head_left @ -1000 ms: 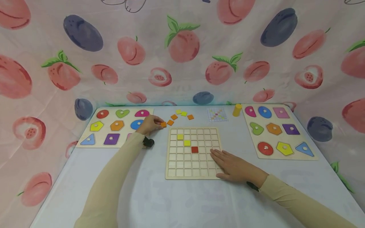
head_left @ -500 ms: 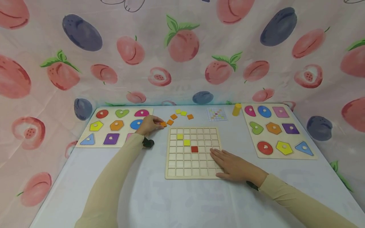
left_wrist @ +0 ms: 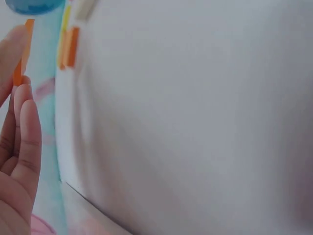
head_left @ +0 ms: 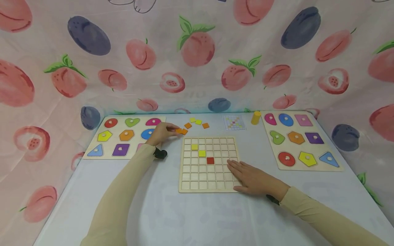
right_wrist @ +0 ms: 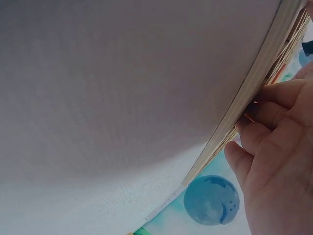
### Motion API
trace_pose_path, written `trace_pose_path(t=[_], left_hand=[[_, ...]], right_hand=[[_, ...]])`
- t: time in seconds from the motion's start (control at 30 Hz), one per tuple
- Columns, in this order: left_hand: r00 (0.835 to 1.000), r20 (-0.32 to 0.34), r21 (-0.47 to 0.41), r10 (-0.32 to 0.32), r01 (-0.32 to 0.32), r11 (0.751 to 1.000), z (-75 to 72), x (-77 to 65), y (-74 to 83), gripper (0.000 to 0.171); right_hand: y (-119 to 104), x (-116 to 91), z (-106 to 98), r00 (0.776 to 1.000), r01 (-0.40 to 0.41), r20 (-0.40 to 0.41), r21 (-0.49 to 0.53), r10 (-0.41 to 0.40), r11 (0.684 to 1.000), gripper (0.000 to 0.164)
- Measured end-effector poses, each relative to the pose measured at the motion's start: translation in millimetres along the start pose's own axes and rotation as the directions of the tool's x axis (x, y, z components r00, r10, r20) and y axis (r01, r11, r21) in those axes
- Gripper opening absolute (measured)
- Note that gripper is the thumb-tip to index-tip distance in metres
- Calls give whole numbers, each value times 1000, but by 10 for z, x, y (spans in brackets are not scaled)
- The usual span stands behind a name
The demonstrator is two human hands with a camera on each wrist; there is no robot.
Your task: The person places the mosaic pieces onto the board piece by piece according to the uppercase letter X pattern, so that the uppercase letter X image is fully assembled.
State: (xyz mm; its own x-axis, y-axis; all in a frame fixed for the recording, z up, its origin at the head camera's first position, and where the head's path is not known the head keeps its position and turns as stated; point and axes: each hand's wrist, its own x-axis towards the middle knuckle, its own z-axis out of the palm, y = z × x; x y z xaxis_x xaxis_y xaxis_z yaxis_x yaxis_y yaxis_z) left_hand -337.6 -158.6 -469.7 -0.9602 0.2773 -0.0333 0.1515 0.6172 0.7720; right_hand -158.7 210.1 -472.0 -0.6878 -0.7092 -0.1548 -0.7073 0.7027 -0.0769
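On white cloth (head_left: 197, 218), printed card (head_left: 234, 123), left fingers (left_wrist: 30, 128) pinching orange tile (head_left: 178, 131), right fingers (head_left: 237, 167) straight on gridded board (head_left: 202, 176)

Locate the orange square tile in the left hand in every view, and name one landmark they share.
Head: the orange square tile sits left of centre, at the left hand's fingertips.
Left wrist: upper left, near the edge, pinched by that hand.
Right wrist: not discernible.
Shared landmark: the white tabletop.

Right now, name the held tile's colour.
The tile in the left hand is orange, clearest in the left wrist view.
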Motion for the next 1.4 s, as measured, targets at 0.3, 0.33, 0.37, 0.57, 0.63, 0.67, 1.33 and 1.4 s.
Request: trace_pose_path(t=[0.3,0.33,0.37,0.57,0.63,0.67,1.33,1.4], left_hand=[[997,35,-29,70,-69,997,151,-15,268,31],[996,38,-33,78,-77,996,174,-17,294,31],[996,40,-37,83,-82,996,198,-19,320,31],[992,71,-63,101,-96,993,359,-69,509,30],[990,85,-58,115,-110,992,416,-88,571,30],[988,95,-60,122,-117,991,444,-95,602,29],[943,272,-74,192,-178,981,924,-149,893,27],[940,284,-81,189,-173,982,961,-146,901,28]], right_hand=[[-8,3,-11,1000,2,18,3,-2,1000,77],[-10,4,-12,1000,2,18,4,-2,1000,77],[-12,3,-14,1000,1,17,4,-1,1000,77],[-19,0,-26,1000,4,10,-7,-4,1000,77],[-19,-1,-29,1000,6,9,-8,-6,1000,77],[-18,-1,-30,1000,7,9,-8,-7,1000,77],[-10,-1,-29,1000,-13,28,2,13,1000,79],[-15,-1,-42,999,-22,44,9,22,1000,79]])
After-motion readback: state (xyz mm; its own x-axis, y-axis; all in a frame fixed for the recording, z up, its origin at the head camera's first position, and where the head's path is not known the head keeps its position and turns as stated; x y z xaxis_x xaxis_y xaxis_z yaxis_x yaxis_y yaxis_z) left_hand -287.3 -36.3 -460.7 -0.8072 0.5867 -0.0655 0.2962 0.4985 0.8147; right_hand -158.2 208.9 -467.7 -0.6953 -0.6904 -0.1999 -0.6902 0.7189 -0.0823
